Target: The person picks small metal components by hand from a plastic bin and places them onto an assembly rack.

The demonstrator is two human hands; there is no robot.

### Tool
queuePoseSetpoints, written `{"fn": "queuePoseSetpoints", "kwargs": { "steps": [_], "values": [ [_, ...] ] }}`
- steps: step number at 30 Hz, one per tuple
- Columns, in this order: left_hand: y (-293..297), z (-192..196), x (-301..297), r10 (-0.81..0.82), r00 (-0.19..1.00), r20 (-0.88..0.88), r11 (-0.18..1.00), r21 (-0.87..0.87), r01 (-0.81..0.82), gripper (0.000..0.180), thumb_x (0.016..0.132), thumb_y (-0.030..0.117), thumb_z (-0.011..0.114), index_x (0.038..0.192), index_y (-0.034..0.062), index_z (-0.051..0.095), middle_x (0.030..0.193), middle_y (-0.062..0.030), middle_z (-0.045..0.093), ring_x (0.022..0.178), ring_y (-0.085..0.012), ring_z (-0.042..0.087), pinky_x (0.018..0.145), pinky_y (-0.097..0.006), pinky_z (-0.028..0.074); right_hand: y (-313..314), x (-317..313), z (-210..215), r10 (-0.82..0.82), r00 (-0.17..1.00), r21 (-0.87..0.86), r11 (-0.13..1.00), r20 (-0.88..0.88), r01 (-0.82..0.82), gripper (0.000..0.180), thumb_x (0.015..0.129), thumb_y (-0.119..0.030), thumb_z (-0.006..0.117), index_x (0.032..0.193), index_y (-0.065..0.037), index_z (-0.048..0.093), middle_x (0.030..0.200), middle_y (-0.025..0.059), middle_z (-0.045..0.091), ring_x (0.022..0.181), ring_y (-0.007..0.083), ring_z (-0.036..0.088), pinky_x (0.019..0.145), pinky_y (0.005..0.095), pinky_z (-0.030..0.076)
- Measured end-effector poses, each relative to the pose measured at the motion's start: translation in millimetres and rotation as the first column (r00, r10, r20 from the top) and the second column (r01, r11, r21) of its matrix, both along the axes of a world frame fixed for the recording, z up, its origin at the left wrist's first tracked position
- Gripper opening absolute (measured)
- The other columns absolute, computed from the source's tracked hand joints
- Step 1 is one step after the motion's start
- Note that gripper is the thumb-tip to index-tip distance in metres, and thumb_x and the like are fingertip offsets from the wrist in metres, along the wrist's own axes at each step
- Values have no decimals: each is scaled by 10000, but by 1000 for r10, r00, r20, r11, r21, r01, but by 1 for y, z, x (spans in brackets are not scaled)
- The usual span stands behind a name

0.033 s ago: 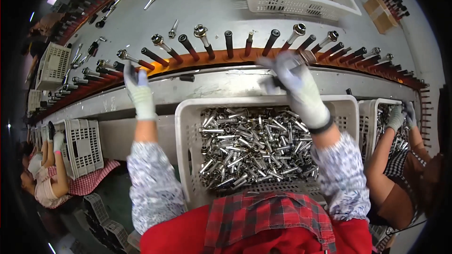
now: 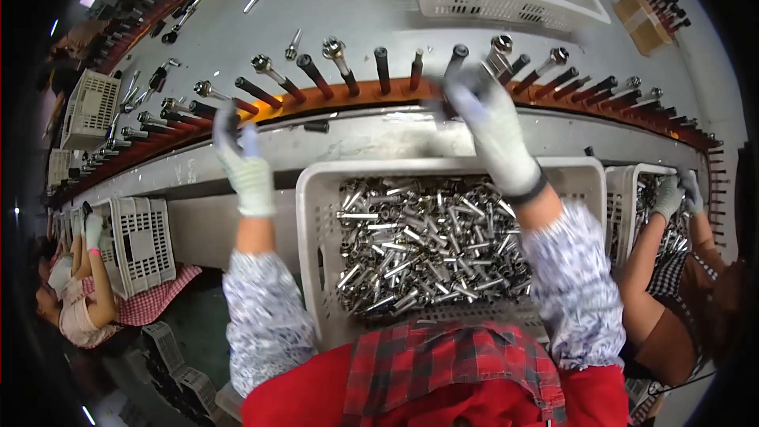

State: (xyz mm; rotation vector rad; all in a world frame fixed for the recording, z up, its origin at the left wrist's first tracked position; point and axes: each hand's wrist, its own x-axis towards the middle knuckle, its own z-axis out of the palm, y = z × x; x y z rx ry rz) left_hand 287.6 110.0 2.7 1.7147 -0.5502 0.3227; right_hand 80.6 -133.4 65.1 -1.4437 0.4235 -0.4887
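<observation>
My left hand [image 2: 247, 170], in a pale glove with grey fingertips, is raised just in front of the curved orange rail [image 2: 364, 95]. Thumb and fingers are apart, close to several upright rods. My right hand [image 2: 500, 136], gloved alike, reaches the rail at right of centre; its fingers are smeared by motion, with a dark blurred shape beside them. A blurred silver metal fitting [image 2: 498, 62] shows just beyond these fingers; whether they touch it I cannot tell. Along the rail stand black sleeves [image 2: 382, 69] and flanged silver fittings [image 2: 334, 51] on rods.
Below my hands is a white plastic crate [image 2: 308, 229] heaped with silver tubular fittings [image 2: 427, 245]. A black sleeve [image 2: 316, 126] lies on the metal ledge. Beyond the rail is a white basket [image 2: 506, 4] and a cardboard box [image 2: 640, 22]. Co-workers [image 2: 684, 285] work at both sides.
My right hand has shifted a little left and upward, its fingers still blurred. My left hand has moved slightly right and nearer to me.
</observation>
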Motion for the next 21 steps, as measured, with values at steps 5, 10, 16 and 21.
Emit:
{"fn": "queuePoseSetpoints", "kwargs": {
  "steps": [5, 10, 16, 21],
  "values": [
    [-20, 26, -133, -746, 655, -122, 296, 820, 489, 295, 840, 166, 560, 1120, 70, 557, 1072, -133, 619, 890, -312, 612, 776, -405, 492, 11, 115, -43, -253, 967, -397, 886, 17, 238, 201, 891, -240, 572, 968, -58, 601, 776, 140, 653, 683, 271, 638, 638, 374, 485],
    [-19, -49, -141, -577, 764, -287, -189, 958, 217, 262, 861, 220, 511, 1045, 51, 591, 957, -156, 621, 831, -299, 633, 696, -415, 500, 39, 143, -37, -303, 945, -742, 660, -123, 115, 275, 901, -327, 500, 992, -86, 594, 818, 182, 651, 795, 371, 622, 724, 460, 478],
    [-28, -112, -162, -659, 737, -148, -233, 972, -14, 295, 903, 190, 440, 1101, 72, 624, 1013, -65, 680, 960, -224, 640, 810, -411, 476, 66, 166, -59, -303, 912, -698, 715, -275, 27, 215, 868, -249, 533, 965, -81, 624, 934, 179, 657, 848, 344, 633, 769, 439, 491],
    [-34, -85, -149, -376, 870, -319, -229, 942, 247, 296, 915, 171, 420, 1053, 82, 667, 1080, -139, 655, 953, -284, 651, 729, -385, 534, 91, 116, -35, 89, 961, -531, 818, -263, -221, 270, 882, -193, 490, 1112, -63, 545, 1131, 190, 587, 1003, 355, 577, 876, 431, 451]
  ]
}}
